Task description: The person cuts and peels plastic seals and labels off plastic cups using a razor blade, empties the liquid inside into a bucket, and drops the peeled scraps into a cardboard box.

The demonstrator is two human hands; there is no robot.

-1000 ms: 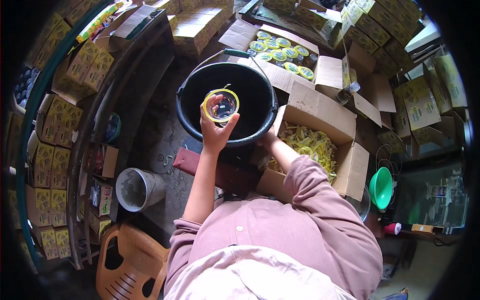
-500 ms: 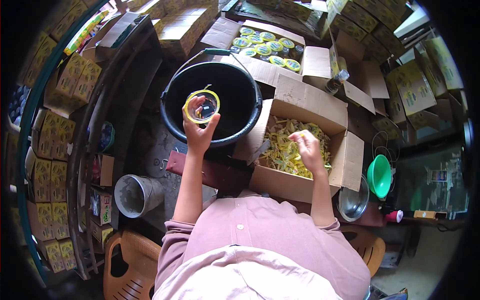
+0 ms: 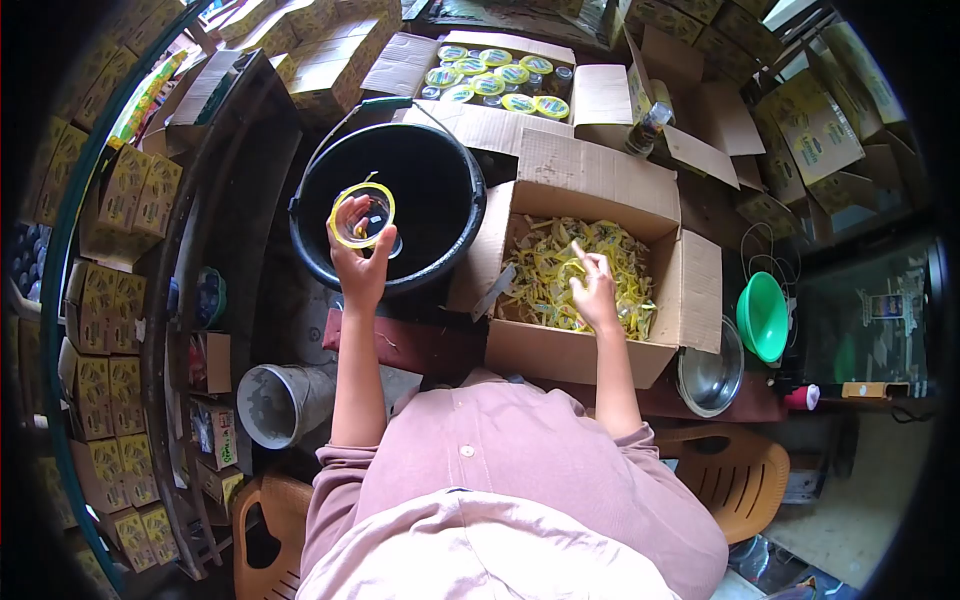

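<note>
Hovering over yellow strips [image 3: 532, 282] in a cardboard box [image 3: 580, 350], the right hand [image 3: 594, 292] is half curled; whether it holds anything, I cannot tell. The left hand [image 3: 362, 268] grips a clear cup [image 3: 380, 212] above the bucket [image 3: 432, 205]; loosened grip could drop it inside.

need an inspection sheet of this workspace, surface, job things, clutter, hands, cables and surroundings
Surface: dark red bench top, mostly hidden.
Job's things: clear cup with yellow rim; black bucket behind it; cardboard box holding yellow strips.
Clutter: green bowl and clear bowl right of the box.
Hands: left hand holds the cup; right hand is at the strips, grip unclear.
Cables: thin loops behind the green bowl, wire or cord unclear.
Surroundings: lidded cups in another open box, stacked cartons, grey bucket, orange chair.
</note>
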